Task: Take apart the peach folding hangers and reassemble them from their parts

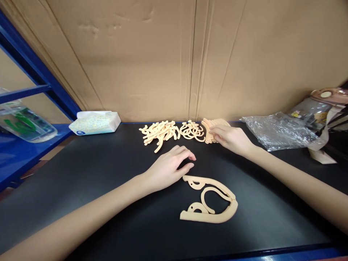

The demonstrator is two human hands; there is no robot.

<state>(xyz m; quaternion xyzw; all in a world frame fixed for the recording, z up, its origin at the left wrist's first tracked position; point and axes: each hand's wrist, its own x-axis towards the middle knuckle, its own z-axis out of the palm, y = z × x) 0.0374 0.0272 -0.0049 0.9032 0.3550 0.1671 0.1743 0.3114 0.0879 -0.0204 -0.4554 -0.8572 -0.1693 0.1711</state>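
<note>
My left hand (171, 166) hovers over the black table with its fingers bent and apart, holding nothing. Just in front of its thumb lies a beige folding hanger (221, 217), its two arms hinged at the right and a curved hook between them. At the back, my right hand (232, 139) has its thumb and fingers closed on pieces of a neatly nested stack of beige hanger arms (217, 122); the fingertips are partly hidden. Left of that stack are a small heap of curved hooks (191, 130) and a larger loose pile of curved beige pieces (160, 133).
A tissue pack (95, 122) sits at the back left, near a blue metal frame (35, 65) with a clear bottle (27, 123). Crumpled clear plastic (277, 130) and a transparent bag with a strap (323, 127) lie at the right. Cardboard (152, 65) walls the back.
</note>
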